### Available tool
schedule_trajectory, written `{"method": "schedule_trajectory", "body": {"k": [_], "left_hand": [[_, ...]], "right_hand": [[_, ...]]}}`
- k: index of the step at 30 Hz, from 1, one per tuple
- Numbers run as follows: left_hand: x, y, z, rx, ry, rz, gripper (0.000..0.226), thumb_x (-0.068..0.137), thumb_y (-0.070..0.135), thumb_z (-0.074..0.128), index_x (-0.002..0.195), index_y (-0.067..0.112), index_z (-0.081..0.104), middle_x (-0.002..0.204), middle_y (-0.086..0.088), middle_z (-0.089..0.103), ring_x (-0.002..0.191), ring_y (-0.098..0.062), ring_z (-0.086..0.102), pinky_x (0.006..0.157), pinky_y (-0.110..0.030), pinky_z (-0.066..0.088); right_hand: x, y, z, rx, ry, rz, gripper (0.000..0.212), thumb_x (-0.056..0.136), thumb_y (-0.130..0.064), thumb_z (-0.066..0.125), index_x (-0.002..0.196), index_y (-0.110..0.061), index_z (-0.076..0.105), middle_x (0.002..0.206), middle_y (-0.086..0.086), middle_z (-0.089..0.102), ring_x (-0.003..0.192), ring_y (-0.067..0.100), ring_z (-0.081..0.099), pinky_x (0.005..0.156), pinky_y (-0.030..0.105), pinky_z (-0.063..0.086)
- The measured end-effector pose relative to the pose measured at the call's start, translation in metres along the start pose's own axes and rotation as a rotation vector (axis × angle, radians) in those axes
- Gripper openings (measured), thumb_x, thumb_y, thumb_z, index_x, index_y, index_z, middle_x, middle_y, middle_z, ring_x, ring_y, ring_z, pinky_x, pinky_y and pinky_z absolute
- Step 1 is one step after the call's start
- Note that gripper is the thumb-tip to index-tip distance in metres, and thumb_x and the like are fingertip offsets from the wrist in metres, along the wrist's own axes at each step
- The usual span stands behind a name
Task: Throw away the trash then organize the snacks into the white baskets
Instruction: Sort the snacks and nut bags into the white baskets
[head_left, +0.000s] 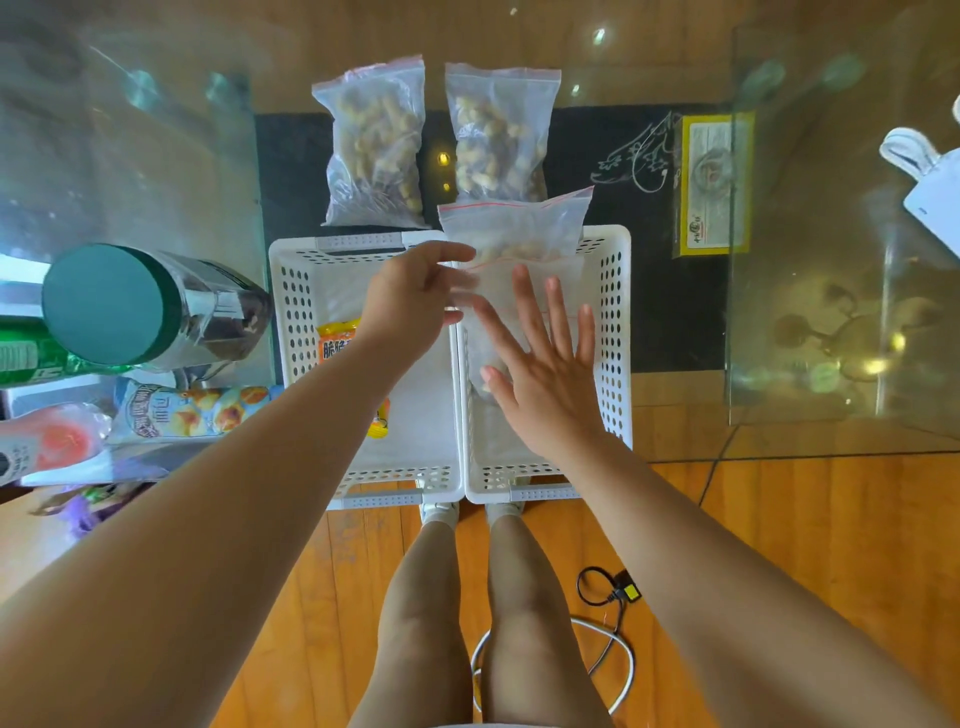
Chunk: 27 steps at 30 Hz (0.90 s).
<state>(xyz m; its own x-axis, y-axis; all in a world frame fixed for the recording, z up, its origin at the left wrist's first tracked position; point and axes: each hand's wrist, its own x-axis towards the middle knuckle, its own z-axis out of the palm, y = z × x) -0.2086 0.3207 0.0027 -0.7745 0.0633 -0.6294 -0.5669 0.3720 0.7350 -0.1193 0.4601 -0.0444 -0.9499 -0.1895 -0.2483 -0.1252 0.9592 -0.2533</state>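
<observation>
Two white baskets stand side by side on the glass table, the left basket (291, 312) and the right basket (615, 322). A yellow-orange snack packet (337, 340) lies in the left one, partly under my left forearm. A clear zip bag of peanuts (519, 231) leans over the right basket's far rim and reaches down into it. My left hand (410, 306) pinches this bag's left edge. My right hand (545, 364) is spread flat over the bag inside the right basket, fingers apart. Two more peanut zip bags, one on the left (374, 150) and one on the right (501, 137), lie behind the baskets.
At the left stand a jar with a green lid (104, 306), a green can (26, 358), a pale blue snack packet (192, 410) and a pink packet (52, 441). A yellow box (714, 182) lies under the glass. Cables (608, 597) lie on the wooden floor by my legs.
</observation>
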Motion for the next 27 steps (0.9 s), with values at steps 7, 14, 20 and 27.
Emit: {"method": "schedule_trajectory", "body": {"k": [7,14,20,27], "left_hand": [[0.001,0.014,-0.022,0.04,0.122,0.022,0.036,0.089,-0.004,0.038,0.106,0.021,0.058,0.099,0.0,0.064,0.089,-0.014,0.063,0.077,-0.029,0.053],[0.045,0.031,-0.067,0.239,0.246,0.122,0.034,0.09,0.005,0.046,0.118,0.018,0.06,0.102,0.004,0.065,0.093,-0.011,0.061,0.087,-0.022,0.048],[0.128,0.051,-0.082,0.472,0.278,0.267,0.039,0.089,0.009,0.052,0.128,0.017,0.052,0.124,-0.003,0.058,0.109,-0.017,0.054,0.092,-0.019,0.036],[0.187,0.048,-0.086,0.905,0.102,0.177,0.053,0.096,0.019,0.045,0.145,0.02,0.026,0.15,-0.009,0.034,0.135,-0.032,0.034,0.108,-0.047,0.032]], "right_hand": [[0.008,0.005,-0.019,0.141,-0.023,-0.054,0.062,0.09,-0.04,0.049,0.146,-0.032,0.025,0.158,0.008,0.01,0.145,0.03,0.007,0.112,0.056,0.005],[0.088,0.014,-0.089,0.331,0.356,0.017,0.043,0.09,-0.036,0.044,0.127,-0.017,0.055,0.14,0.014,0.044,0.131,0.026,0.035,0.103,0.042,0.022],[0.202,0.042,-0.088,0.243,0.07,0.167,0.047,0.088,-0.029,0.053,0.134,-0.019,0.043,0.147,0.007,0.031,0.133,0.028,0.033,0.105,0.038,0.026],[0.259,0.058,-0.055,0.221,-0.243,0.216,0.07,0.09,-0.035,0.052,0.148,-0.025,0.015,0.16,0.001,0.001,0.146,0.026,0.004,0.116,0.047,0.013]]}}
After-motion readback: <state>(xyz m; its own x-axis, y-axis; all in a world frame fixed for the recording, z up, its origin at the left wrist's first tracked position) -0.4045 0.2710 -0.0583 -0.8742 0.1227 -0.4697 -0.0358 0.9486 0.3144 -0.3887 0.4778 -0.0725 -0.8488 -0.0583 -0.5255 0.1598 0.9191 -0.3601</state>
